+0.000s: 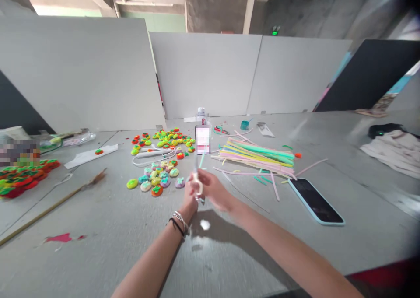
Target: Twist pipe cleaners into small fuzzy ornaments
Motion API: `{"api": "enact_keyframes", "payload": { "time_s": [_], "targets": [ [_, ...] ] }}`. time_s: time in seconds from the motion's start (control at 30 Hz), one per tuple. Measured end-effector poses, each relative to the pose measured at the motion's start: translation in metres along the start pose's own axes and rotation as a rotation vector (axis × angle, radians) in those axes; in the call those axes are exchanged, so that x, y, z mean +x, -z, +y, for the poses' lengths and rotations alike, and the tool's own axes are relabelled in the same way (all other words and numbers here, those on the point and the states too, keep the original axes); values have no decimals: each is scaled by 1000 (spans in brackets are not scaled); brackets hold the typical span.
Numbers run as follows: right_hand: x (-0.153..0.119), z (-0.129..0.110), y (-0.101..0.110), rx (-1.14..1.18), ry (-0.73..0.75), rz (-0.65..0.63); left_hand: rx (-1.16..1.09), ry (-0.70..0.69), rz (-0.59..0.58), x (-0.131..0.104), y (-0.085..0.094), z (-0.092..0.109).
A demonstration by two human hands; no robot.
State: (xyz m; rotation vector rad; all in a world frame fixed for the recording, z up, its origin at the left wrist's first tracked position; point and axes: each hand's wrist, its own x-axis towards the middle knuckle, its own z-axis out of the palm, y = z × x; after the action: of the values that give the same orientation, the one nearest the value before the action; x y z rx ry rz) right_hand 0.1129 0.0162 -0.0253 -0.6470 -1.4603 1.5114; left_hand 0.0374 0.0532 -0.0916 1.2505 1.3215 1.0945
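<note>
In front of my chest my two hands meet above the grey table. My right hand [215,189] is closed around white-handled scissors [197,185], their blurred blades pointing away from me. Pressed close against it is my left hand [190,192], also closed; its fingers are partly hidden, and what they hold is unclear. A pale green pipe cleaner [202,158] sticks up beyond the fingers. Just past the hands stands a phone-like block with a bright screen [202,140]. Left of them lie pastel fuzzy flower pieces [160,174].
Pipe cleaners [257,156] lie bundled on the right, near a dark phone [316,201]. Yellow and orange pieces [173,138] and a white corded tool [155,152] are left of centre. A stick [49,208] and red-orange pieces [24,177] occupy the far left. A bottle [201,116] stands behind.
</note>
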Motion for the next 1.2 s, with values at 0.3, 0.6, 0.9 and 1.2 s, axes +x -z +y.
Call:
{"api": "enact_keyframes", "payload": {
  "time_s": [0.3, 0.6, 0.9, 1.2],
  "targets": [
    [-23, 53, 51, -68, -207, 225, -853, 174, -178, 10, 11, 9],
    [-26, 47, 52, -142, -273, 157, -614, 215, -384, -2, 9, 12],
    [-28, 42, 57, -140, -263, 113, -460, 153, -500, -7, 11, 18],
    [-25, 33, 60, -85, -296, 120, -421, 36, -441, -8, 7, 14]
  ]
}}
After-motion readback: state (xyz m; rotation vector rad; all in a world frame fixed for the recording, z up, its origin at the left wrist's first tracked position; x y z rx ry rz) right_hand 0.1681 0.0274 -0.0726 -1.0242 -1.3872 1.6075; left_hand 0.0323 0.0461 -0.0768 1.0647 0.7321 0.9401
